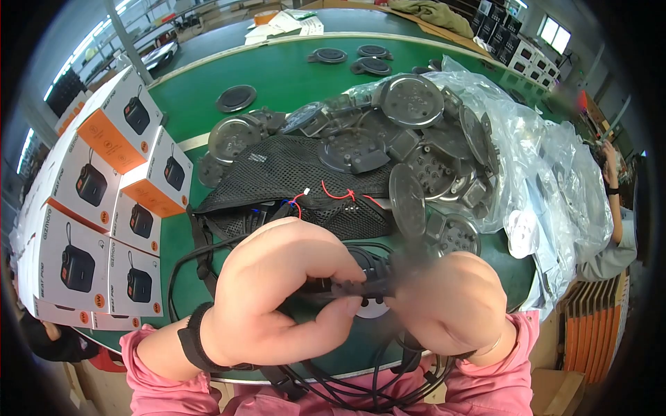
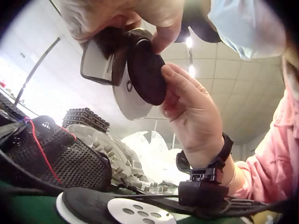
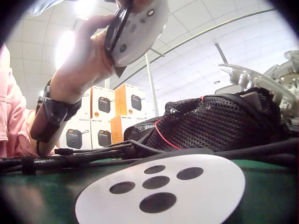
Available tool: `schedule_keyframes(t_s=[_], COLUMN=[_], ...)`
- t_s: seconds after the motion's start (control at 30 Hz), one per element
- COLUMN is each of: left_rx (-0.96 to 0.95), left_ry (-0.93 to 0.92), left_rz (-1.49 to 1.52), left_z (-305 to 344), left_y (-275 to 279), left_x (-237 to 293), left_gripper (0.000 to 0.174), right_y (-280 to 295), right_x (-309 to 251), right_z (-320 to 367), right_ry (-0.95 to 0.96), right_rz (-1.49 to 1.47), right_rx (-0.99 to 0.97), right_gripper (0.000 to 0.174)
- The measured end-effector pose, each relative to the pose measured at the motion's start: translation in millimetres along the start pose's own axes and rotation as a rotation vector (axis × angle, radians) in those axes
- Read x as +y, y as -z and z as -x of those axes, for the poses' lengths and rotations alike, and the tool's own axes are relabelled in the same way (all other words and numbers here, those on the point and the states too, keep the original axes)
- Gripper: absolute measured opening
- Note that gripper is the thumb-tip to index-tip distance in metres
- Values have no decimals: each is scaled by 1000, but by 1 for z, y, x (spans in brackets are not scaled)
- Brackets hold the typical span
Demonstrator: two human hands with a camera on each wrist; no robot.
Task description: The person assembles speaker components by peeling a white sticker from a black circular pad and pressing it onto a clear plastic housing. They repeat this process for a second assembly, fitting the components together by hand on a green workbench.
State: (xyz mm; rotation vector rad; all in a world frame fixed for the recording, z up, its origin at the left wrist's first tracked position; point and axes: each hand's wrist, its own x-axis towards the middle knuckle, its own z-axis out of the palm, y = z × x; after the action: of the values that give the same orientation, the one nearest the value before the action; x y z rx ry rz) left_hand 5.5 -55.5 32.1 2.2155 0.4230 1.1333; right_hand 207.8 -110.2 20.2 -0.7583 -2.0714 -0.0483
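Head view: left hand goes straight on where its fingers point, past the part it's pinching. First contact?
Likely the right hand, just across the dark part from the left hand; blur leaves the depth unclear.

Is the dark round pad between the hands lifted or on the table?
Lifted: in the left wrist view, left hand and right hand hold the dark round pad above the green table.
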Motion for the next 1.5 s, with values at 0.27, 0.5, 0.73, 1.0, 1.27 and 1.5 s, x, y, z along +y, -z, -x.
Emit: schedule_keyframes(t_s=[0.27,0.5,0.73,1.0,1.27,1.5], left_rx=[80,84,26,14,9,40], left_ry=[268,819,906,968,991,971], left_rz=[61,652,685,667,620,708], left_z=[6,2,0,-1,0,2], left_y=[-10,-11,-5,-3,-4,-2], left_x=[-8,-3,-6,-3,-5,-8], left_gripper=[14,11,19,25,25,26], right_y=[-10,-21,-23,-25,-24,-23], right_x=[-3,-2,-1,0,0,5], right_z=[-3,-1,0,3,3,0], right_ry=[-185,-382,-518,-507,-539,-479], right_rz=[-4,-10,-90,-97,-67,-33], right_rx=[-28,38,0,-27,-94,-36], right_gripper=[22,14,12,13,14,25])
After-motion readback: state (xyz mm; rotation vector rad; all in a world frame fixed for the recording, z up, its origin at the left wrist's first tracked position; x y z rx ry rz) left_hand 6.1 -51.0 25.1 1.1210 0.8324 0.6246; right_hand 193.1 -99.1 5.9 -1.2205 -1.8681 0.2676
